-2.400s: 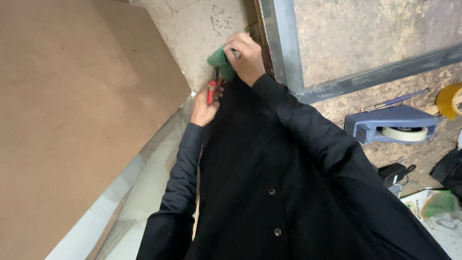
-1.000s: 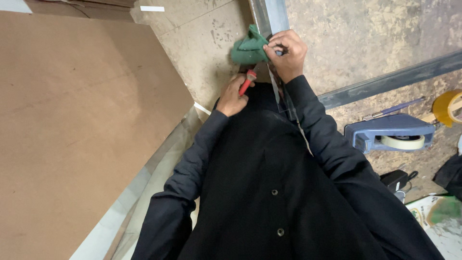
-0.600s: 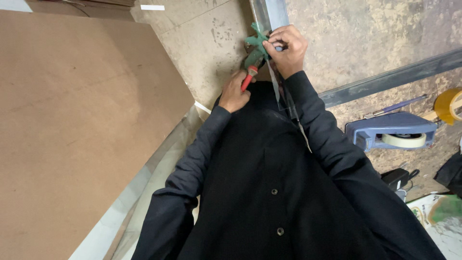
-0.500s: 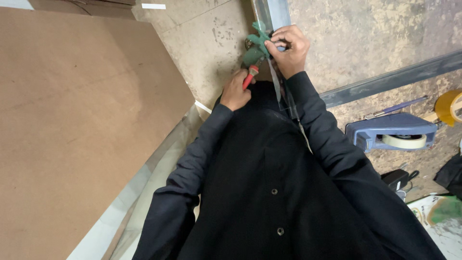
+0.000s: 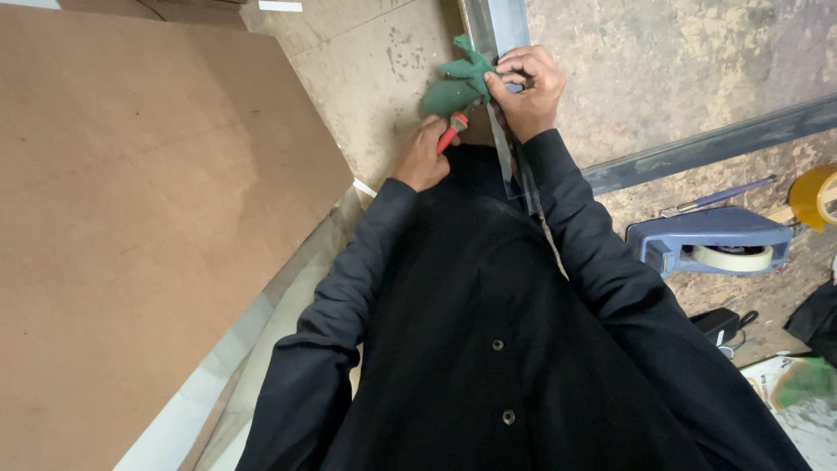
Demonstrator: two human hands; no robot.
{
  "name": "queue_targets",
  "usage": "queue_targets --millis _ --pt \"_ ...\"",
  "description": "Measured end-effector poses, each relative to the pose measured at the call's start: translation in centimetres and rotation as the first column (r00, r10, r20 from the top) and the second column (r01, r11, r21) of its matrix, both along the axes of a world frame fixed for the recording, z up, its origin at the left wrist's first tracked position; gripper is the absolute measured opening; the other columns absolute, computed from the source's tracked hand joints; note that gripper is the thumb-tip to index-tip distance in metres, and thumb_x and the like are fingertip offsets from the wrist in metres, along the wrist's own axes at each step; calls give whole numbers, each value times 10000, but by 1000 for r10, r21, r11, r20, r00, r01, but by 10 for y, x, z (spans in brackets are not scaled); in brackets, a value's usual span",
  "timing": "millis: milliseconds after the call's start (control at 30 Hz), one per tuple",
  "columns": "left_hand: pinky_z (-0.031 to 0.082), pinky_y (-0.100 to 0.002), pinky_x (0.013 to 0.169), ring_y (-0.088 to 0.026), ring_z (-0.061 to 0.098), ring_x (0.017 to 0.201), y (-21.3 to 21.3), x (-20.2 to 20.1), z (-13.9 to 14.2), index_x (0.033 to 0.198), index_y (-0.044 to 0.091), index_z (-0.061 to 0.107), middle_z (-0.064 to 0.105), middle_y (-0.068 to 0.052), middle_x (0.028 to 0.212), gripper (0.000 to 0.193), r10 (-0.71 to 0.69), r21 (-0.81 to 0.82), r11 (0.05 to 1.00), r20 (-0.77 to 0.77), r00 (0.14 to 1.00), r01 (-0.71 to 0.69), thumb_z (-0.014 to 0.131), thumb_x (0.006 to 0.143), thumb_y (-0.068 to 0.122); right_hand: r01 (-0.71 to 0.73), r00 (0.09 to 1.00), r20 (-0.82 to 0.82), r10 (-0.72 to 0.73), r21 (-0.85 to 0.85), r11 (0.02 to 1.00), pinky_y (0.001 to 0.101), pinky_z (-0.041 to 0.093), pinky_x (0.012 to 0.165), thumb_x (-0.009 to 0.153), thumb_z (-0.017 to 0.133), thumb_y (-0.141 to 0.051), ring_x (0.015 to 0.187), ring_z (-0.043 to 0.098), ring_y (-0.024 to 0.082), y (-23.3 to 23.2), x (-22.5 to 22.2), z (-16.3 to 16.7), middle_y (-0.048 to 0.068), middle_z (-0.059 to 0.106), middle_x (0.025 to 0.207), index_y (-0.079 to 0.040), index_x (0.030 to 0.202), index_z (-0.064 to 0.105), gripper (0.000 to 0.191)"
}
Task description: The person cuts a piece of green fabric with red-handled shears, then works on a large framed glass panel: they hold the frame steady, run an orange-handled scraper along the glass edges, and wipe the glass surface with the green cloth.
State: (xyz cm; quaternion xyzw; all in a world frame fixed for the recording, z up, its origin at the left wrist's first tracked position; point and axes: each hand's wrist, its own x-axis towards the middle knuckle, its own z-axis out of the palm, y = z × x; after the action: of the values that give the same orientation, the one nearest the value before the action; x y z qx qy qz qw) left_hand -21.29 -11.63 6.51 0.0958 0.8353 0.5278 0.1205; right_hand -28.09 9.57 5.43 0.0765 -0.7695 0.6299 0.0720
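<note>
1. Holding a green cloth (image 5: 455, 83) in my right hand (image 5: 526, 87), I press it on the metal strip (image 5: 499, 22) up at the top of the board.
2. My left hand (image 5: 423, 157) is shut around a red-handled tool (image 5: 452, 133), just under the cloth.
3. My two hands are close together, almost touching (the cloth sits between them).
4. I think the cloth is soft and light, so it will bunch up. It is best to pinch it in a wad with my fingertips (image 5: 504, 74).
5. A clear plastic strip (image 5: 514, 179) hangs down from under my right hand. It looks thin and bendy, maybe slippery.
6. Both my arms reach far out, sleeves straight, wrists bent in.
7. A blue tape holder (image 5: 708, 240) lies off to my right.
</note>
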Motion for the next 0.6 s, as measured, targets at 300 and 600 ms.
queue_targets --millis 300,600 --pt "484 -478 725 -417 648 847 2 -3 -10 818 20 602 636 -177 855 181 46 -82 996 -1 999 -46 544 696 -100 -8 1000 6 8 4 1000 258 645 772 916 833 133 933 709 144 2 1 -2 141 647 1119 84 982 685 169" --pt "501 -469 750 -423 653 890 -9 5 -7 894 30 654 682 -169 913 287 81 -103 991 -88 993 -90 562 645 -80 47 979 -202 11 279 959 325 587 740 845 833 60 878 708 235 -12 10 6 107 694 1011 -17 878 702 155"
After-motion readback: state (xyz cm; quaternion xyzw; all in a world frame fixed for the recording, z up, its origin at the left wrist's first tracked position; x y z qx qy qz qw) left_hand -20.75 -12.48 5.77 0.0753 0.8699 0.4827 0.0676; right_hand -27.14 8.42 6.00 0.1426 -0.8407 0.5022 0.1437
